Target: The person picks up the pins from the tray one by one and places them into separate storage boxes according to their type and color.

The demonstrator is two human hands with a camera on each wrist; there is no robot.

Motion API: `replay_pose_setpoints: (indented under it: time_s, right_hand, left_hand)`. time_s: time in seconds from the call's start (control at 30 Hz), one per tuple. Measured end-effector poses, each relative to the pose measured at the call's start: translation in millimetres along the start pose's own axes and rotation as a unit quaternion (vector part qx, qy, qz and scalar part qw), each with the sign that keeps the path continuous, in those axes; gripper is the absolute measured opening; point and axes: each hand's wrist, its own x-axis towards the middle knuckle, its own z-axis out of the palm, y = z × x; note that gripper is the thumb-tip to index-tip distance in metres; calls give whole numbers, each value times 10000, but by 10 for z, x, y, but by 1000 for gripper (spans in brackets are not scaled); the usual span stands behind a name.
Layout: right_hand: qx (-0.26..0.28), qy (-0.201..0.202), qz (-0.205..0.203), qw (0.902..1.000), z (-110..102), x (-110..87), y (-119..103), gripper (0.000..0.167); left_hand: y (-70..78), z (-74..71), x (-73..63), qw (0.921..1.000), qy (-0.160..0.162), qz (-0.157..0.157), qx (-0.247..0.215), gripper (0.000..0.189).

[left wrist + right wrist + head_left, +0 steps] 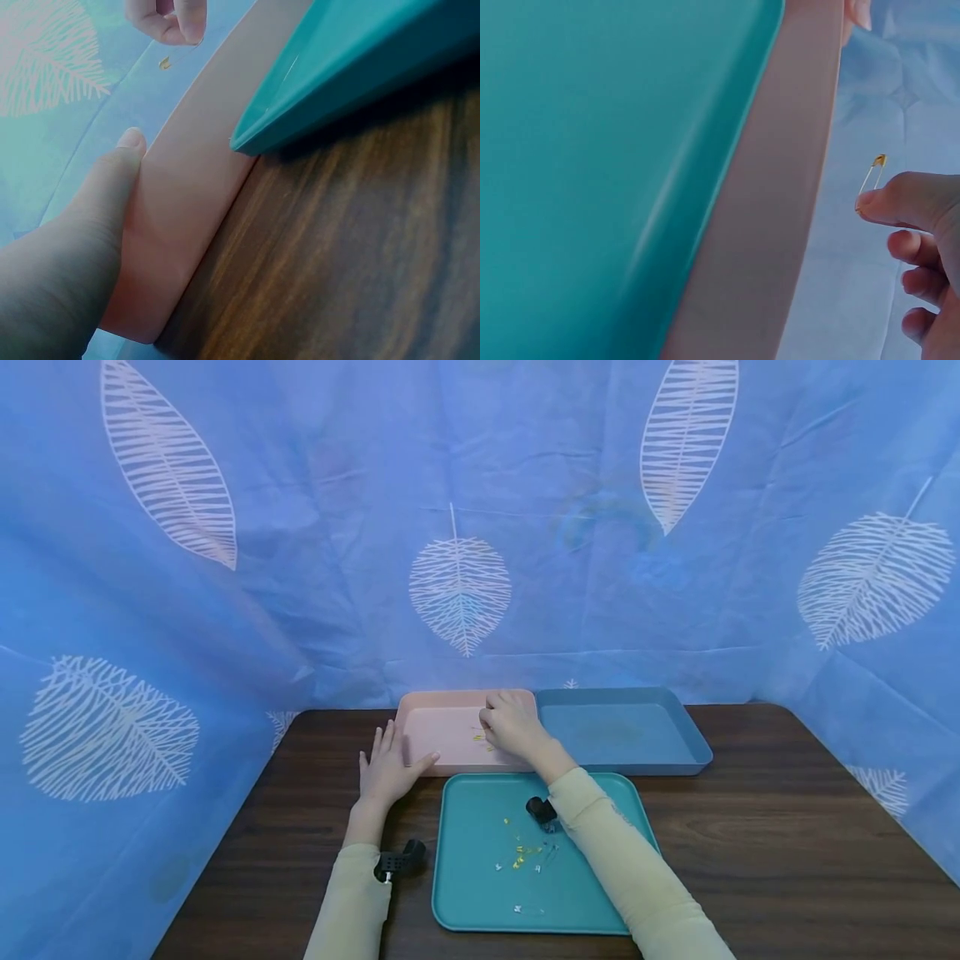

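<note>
Over the pink tray (pixel 438 714), my right hand (pixel 513 727) pinches a gold safety pin (pixel 880 160) between thumb and fingers, its yellow head sticking out past the thumb tip. A few yellow safety pins (pixel 480 737) lie in the pink tray just below that hand. My left hand (pixel 386 772) rests at the pink tray's left front corner with fingers spread, and its thumb (pixel 112 176) lies along the rim. Nearer to me, the teal tray (pixel 480 893) holds several yellow pins (pixel 519 862) and silver pins (pixel 517 909), scattered loosely.
A blue tray (pixel 615 735) stands against the pink tray's right side. All three trays sit on a dark wooden table (pixel 750 843), the teal one in front. A blue leaf-print cloth (pixel 337 568) hangs behind. My right forearm crosses the teal tray's right side.
</note>
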Motion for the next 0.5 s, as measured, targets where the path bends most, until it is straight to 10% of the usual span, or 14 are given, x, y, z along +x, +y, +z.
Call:
replay_pose_setpoints:
  time_s: [0.5]
  right_hand:
    - [-167,-201,3,9997,19,194,107,21]
  left_hand:
    - [18,5,-10,10000,55,-22,43,103]
